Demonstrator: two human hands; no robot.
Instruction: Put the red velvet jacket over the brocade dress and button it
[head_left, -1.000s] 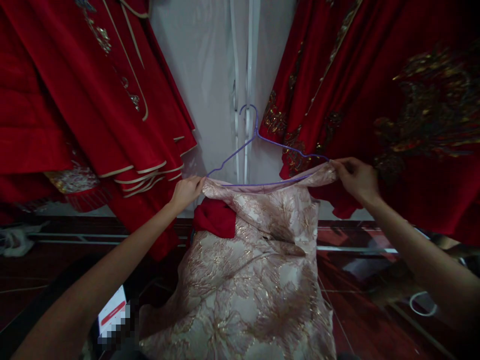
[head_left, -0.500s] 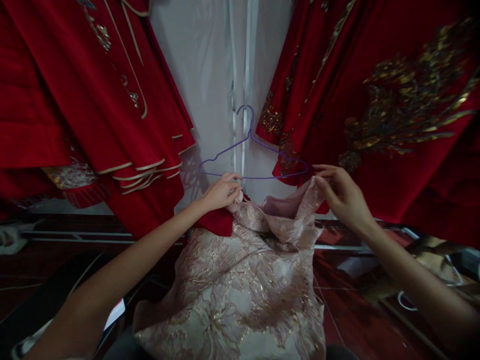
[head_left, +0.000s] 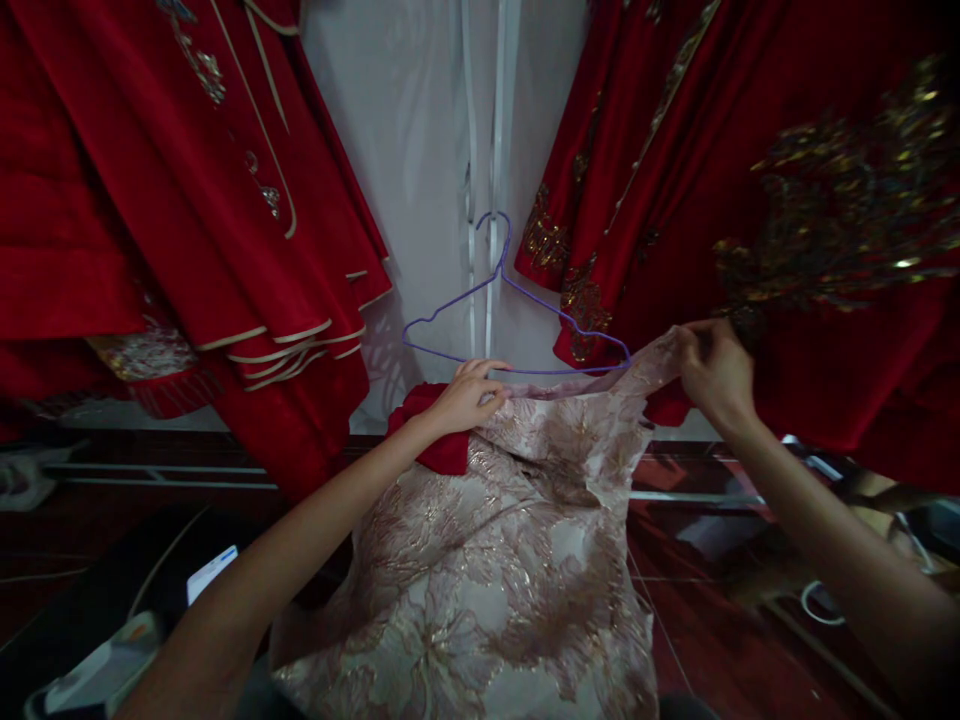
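A pale pink dress (head_left: 480, 560) with a shiny floral pattern spreads below my hands toward my body. My left hand (head_left: 471, 398) is closed on the dress's upper edge near the middle, its fingers also close to the hanger's lower bar. At the right, my right hand (head_left: 718, 372) pinches the dress's top corner and pulls it out past the hanger's end. The purple hanger (head_left: 501, 272) stands just above that edge, its right end meeting the fabric. A piece of red cloth (head_left: 442, 452) lies under my left wrist.
Red garments with pale piping (head_left: 247, 200) hang at the left. More red garments with gold embroidery (head_left: 847, 200) hang at the right. Between them is a pale wall (head_left: 390, 130). A white card-like object (head_left: 212, 574) lies beside my left forearm, above the dark red floor (head_left: 675, 620).
My right hand has moved right and slightly up, drawing the dress's top edge taut along the hanger's lower bar. My left hand has shifted slightly right, still gripping the edge.
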